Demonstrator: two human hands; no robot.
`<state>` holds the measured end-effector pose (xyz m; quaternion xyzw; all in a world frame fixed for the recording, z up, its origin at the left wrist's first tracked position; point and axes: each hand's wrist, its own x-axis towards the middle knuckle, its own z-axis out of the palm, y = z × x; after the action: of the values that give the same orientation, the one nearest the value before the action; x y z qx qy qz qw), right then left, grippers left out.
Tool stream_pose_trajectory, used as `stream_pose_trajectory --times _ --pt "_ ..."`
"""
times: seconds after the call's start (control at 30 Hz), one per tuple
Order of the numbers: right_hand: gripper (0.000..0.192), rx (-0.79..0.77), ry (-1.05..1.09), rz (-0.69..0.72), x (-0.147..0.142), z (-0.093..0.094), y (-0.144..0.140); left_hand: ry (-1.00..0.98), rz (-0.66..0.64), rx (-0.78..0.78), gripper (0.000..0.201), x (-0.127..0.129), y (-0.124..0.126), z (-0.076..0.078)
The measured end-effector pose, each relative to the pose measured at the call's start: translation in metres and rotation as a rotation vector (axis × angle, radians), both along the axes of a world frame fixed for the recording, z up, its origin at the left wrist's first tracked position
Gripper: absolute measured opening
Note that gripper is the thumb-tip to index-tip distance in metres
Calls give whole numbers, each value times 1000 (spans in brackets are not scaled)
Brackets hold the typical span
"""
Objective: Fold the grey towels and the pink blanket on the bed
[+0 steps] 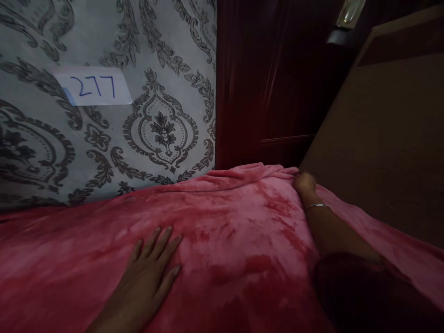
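Observation:
A pink and red plush blanket [239, 240] spreads across the lower part of the view. My left hand [149, 270] lies flat on it with the fingers spread. At the blanket's far right corner, my right hand [305, 185] is closed on the bunched edge of the cloth. A thin bangle circles that wrist, and a dark sleeve covers the upper forearm. Small folds run along the far edge, just left of my right hand. The right fingertips are partly hidden.
A patterned grey wall [163, 125] rises behind the blanket, with a white paper label [95, 86] reading 277. Right of it stands a dark red wooden door [256, 83] with a metal handle [350, 14]. A brown panel [388, 138] borders the right side.

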<state>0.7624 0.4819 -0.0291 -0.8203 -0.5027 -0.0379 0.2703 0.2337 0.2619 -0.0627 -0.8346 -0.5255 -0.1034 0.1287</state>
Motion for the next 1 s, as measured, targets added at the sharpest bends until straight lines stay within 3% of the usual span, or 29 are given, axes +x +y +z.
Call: stream_pose_trajectory --times 0.1,0.2,0.27,0.33,0.4,0.5,0.57,0.67,0.73,0.8,0.87,1.0 --pt "49 100 -61 75 -29 9 -10 -12 6 -20 60 1 0 0" --pt "51 203 -218 542 -62 0 -22 -18 19 -61 60 3 0 2" --pt "55 137 -284 789 -74 -13 -29 -16 35 -109 60 5 -1 6" --pt "59 -21 -277 755 -77 -22 -31 -15 52 -165 60 9 -2 11" --pt "60 -151 -244 596 -74 -22 -30 -24 72 -214 59 14 -4 18" --pt "58 -250 -228 449 -82 -5 -31 -44 99 -275 59 22 -6 29" --pt "57 -251 -227 398 -103 8 -42 -56 109 -303 59 26 -7 34" --pt "58 -141 -320 536 -154 8 -78 -81 113 -325 59 29 -8 39" --pt "58 -95 -408 750 -187 -5 -109 -105 112 -331 59 31 -10 41" --pt "59 -149 -430 853 -207 -19 -135 -124 110 -340 60 33 -14 41" --pt "59 -232 -403 818 -212 -29 -149 -135 100 -351 61 36 -19 41" --pt "62 -335 -345 761 -216 -33 -147 -166 55 -329 59 35 -24 43"
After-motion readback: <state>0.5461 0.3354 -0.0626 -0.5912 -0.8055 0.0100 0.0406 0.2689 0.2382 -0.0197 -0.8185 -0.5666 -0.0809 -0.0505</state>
